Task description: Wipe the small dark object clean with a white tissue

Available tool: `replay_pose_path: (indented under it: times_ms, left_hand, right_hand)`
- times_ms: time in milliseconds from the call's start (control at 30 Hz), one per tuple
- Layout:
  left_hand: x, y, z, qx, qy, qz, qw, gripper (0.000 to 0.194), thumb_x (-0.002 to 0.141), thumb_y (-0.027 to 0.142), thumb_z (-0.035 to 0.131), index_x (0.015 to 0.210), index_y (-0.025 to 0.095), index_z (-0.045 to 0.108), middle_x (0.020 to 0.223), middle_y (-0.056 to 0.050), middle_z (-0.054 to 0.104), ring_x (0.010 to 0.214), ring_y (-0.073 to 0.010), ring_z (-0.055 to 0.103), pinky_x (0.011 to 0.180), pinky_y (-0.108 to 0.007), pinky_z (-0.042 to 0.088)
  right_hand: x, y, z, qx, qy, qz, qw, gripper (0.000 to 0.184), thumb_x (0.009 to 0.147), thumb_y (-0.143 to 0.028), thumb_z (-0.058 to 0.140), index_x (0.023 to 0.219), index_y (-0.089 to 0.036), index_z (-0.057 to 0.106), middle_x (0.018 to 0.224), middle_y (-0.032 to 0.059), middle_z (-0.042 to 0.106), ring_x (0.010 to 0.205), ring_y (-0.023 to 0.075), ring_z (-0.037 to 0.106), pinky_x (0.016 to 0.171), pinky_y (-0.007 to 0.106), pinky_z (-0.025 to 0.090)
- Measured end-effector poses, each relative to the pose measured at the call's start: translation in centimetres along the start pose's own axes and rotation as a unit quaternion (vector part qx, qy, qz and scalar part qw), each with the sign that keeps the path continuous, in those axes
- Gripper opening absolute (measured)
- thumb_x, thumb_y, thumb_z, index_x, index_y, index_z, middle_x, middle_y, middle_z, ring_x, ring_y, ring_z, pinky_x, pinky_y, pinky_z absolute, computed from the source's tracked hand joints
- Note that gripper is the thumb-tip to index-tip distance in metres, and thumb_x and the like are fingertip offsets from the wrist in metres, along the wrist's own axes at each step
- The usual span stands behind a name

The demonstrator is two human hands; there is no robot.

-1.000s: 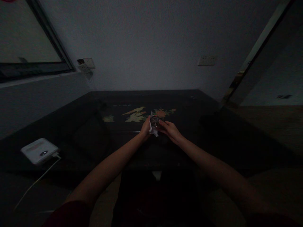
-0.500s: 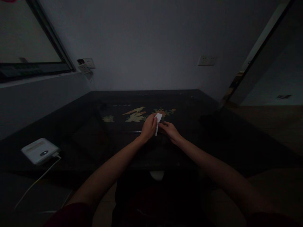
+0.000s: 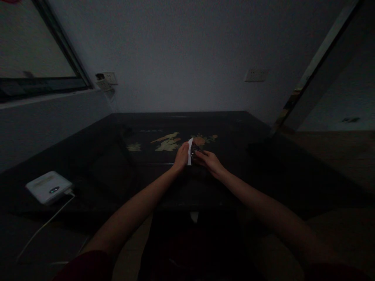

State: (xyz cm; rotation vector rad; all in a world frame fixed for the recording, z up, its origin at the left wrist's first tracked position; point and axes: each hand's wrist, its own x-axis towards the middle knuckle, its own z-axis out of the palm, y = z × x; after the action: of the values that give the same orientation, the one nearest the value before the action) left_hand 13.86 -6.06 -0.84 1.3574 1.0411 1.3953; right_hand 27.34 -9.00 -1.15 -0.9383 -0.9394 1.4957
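Two items, both held up between the hands. Paper [image 3: 190, 153]: white, thin, seen close to edge-on, so it reads as a narrow strip standing near upright, top end tipped slightly right. Left hand [image 3: 181, 156] has it along the inner side of the fingers; upper tip pokes out above them. Dark piece [image 3: 193, 153]: small, glossy, near black, with a few bright glints — sits just right of the paper, gripped by the right hand [image 3: 211, 162], thumb and fingers covering part of it. Too dim for full outline or material — can't tell whether paper and piece actually touch.
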Motion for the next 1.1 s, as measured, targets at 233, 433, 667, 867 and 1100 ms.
replay_pose_path:
  times_ms: [233,433,667,867,1100]
  left_hand:
    - [0.6,-0.7,0.9,-0.272,-0.004,-0.193,0.943,0.029,0.088,0.034,0.047,0.095,0.014,0.066,0.079,-0.005,0.071,0.074,-0.0162,0.066,0.072,-0.026,0.052]
    - [0.5,-0.3,1.0,-0.28,0.004,-0.201,0.939,0.03,0.09,0.035,0.047,0.097,0.013,0.066,0.078,-0.005,0.071,0.069,-0.0151,0.065,0.068,-0.025,0.051]
    - [-0.3,0.5,0.4,-0.077,0.001,-0.019,0.997,0.032,0.093,0.037,0.044,0.105,0.016,0.065,0.108,-0.008,0.069,0.099,-0.0197,0.063,0.09,-0.03,0.047]
    - [-1.1,1.2,0.1,0.104,-0.036,0.136,0.985,0.037,0.095,0.038,0.039,0.115,0.015,0.061,0.115,-0.01,0.065,0.107,-0.0217,0.059,0.096,-0.034,0.043]
    - [-1.6,1.4,0.1,0.291,-0.074,0.248,0.921,0.041,0.094,0.03,0.035,0.128,0.015,0.053,0.127,-0.014,0.059,0.12,-0.0234,0.052,0.105,-0.039,0.038]
  right_hand:
    - [0.0,-0.4,-0.3,0.004,-0.013,-0.011,1.0,0.029,0.066,-0.036,0.081,0.08,-0.015,0.067,0.087,0.004,0.071,0.079,0.0144,0.067,0.081,0.031,0.058]
    - [-0.1,-0.6,-0.3,0.001,-0.022,-0.011,1.0,0.029,0.067,-0.036,0.08,0.08,-0.015,0.066,0.086,0.0035,0.071,0.079,0.0145,0.067,0.083,0.032,0.058]
    - [0.2,-0.1,-0.3,0.009,-0.015,-0.005,1.0,0.029,0.063,-0.034,0.083,0.079,-0.016,0.066,0.086,0.0026,0.071,0.076,0.0126,0.067,0.08,0.028,0.058]
    - [0.4,0.5,-0.4,-0.017,-0.017,-0.014,1.0,0.032,0.062,-0.035,0.083,0.083,-0.017,0.066,0.082,0.0018,0.07,0.073,0.0127,0.066,0.077,0.028,0.056]
    - [0.7,0.8,-0.6,-0.075,-0.005,-0.036,0.996,0.035,0.058,-0.034,0.083,0.083,-0.016,0.067,0.081,0.0025,0.07,0.075,0.0163,0.067,0.077,0.031,0.053]
